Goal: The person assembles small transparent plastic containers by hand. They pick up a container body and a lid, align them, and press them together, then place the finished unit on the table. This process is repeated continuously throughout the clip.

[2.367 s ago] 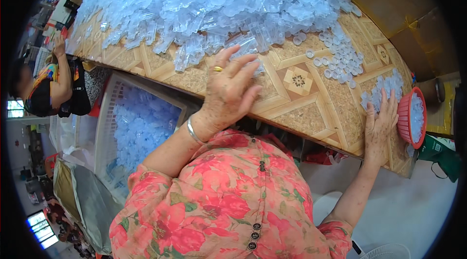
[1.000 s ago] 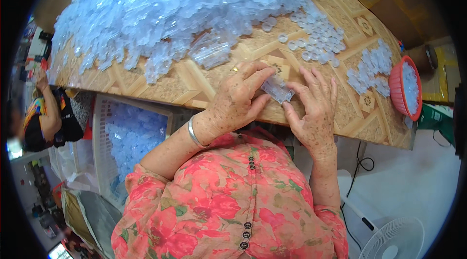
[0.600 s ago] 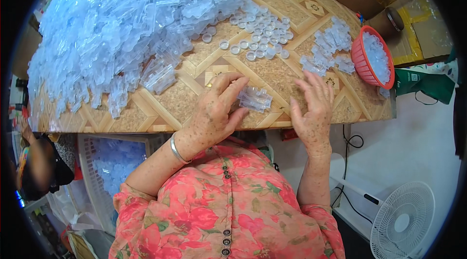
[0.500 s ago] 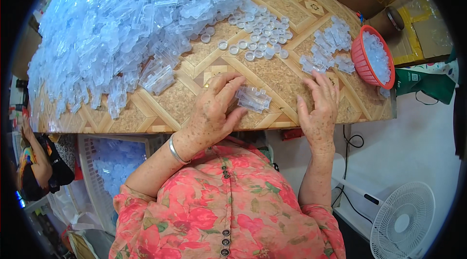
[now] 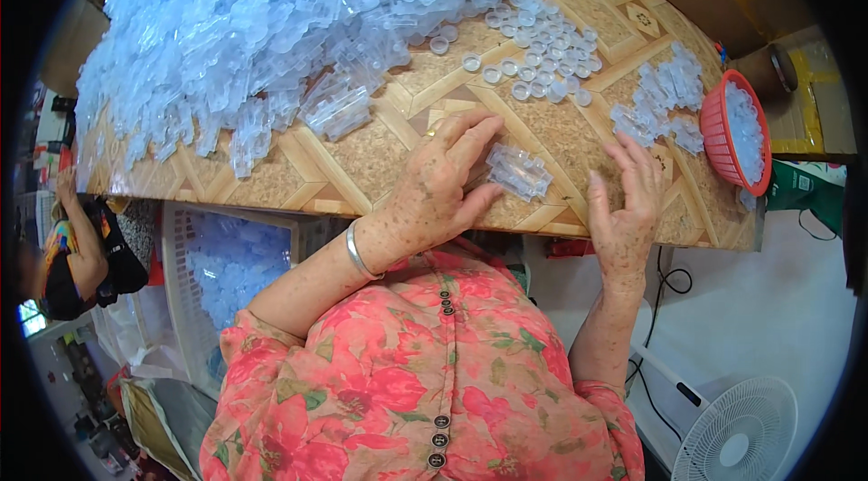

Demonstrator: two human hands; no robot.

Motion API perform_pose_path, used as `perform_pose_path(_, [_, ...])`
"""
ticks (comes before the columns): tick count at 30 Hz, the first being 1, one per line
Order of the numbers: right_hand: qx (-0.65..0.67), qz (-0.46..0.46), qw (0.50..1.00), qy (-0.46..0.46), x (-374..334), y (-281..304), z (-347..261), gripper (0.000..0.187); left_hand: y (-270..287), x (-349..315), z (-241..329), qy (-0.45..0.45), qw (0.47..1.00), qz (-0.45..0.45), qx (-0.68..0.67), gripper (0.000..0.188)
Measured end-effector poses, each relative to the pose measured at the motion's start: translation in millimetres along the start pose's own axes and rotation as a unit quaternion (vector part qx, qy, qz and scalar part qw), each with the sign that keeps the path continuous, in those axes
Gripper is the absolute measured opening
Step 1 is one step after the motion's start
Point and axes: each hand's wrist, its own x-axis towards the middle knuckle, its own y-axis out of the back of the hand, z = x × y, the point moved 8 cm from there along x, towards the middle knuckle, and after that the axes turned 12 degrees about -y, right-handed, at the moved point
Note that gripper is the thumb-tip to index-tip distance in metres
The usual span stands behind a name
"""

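Observation:
My left hand (image 5: 446, 172) rests at the table's near edge with thumb and fingers apart. Right beside its fingertips lie a few clear plastic pieces (image 5: 519, 174), flat and rectangular, grouped side by side on the table; I cannot tell whether the fingers touch them. Over the table to their right, my right hand (image 5: 630, 201) is open and holds nothing. Just beyond its fingertips is a loose cluster of clear plastic pieces (image 5: 658, 101). Farther back, small round clear caps (image 5: 550, 51) are spread out on the patterned table (image 5: 452, 74).
A huge heap of clear plastic pieces (image 5: 244, 38) covers the table's left and back. At the right edge stands a red basket (image 5: 716, 133) filled with small clear parts. Below are a white crate (image 5: 178, 250) and a white fan (image 5: 737, 445). Another person's arm (image 5: 86, 250) shows at far left.
The whole view has shifted, so table and things appear farther right. My hands keep nearly the same pose beside the grouped plastic pieces.

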Motion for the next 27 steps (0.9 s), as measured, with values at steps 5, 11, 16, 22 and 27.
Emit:
perform_pose_path(5, [0.037, -0.069, 0.996, 0.053, -15.2, -23.5, -47.1, 0.049, 1.9, -1.7, 1.4, -0.01, 1.0, 0.009, 0.005, 0.069])
perform_pose_path(11, [0.047, -0.101, 0.991, 0.077, -19.2, -35.8, -55.7, 0.052, 0.9, -1.4, 1.1, -0.019, 1.0, 0.01, 0.001, 0.068])
perform_pose_path(16, [-0.034, -0.007, 0.998, 0.043, 7.2, -4.1, -15.1, 0.049, 4.5, 0.8, 5.4, -0.036, 0.999, 0.003, 0.027, 0.067])
perform_pose_path(22, [-0.11, 0.103, 0.988, -0.036, 54.1, 37.1, 58.7, 0.046, 3.8, 1.4, 6.0, -0.042, 0.999, -0.003, 0.021, 0.064])
perform_pose_path(27, [-0.104, 0.089, 0.987, -0.081, 70.8, 33.9, 93.5, 0.046, 3.5, 2.6, 7.6, -0.044, 0.999, -0.007, 0.019, 0.061])
